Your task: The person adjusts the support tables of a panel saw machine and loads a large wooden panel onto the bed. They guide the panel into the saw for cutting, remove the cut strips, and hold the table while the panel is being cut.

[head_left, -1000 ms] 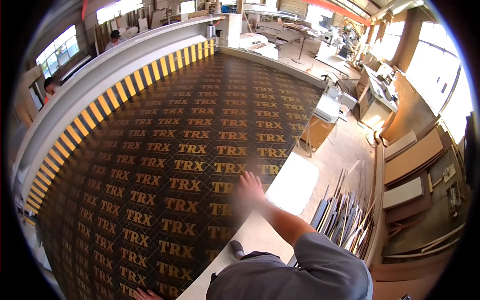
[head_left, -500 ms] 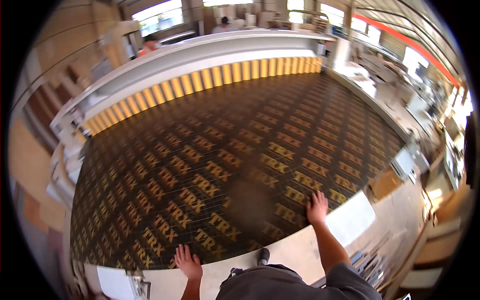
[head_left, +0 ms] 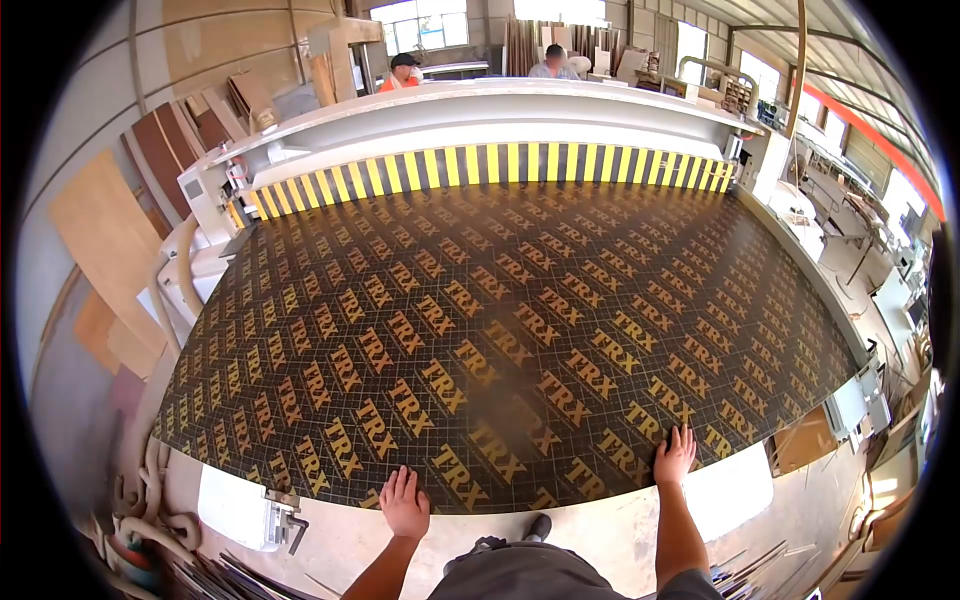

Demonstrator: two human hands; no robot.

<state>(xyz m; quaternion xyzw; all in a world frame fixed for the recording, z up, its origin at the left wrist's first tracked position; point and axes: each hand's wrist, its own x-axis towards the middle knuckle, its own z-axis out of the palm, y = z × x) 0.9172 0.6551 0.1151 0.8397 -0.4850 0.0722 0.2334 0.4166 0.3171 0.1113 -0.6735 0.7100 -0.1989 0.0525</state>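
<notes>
A large dark sheet (head_left: 470,300) printed with gold "TRX" letters lies flat in front of me, its far edge at a yellow-and-black striped strip (head_left: 500,164) on a long machine beam. Palm down on the near edge, left of my body, rests my left hand (head_left: 405,503), fingers spread and holding nothing. My right hand (head_left: 675,456) lies on the same edge further right, its fingers stretched over the sheet with nothing in them.
Behind the beam (head_left: 480,105) are two people, one in orange (head_left: 400,76) and one in grey (head_left: 553,66). White side tables (head_left: 240,508) stick out under the near edge. Hoses (head_left: 150,500) hang at the left. Thin strips (head_left: 760,572) lie on the floor at the lower right.
The view has swung right to face the beam squarely. Both hands now rest at the sheet's near edge; a second ago the left was barely visible and the right was blurred.
</notes>
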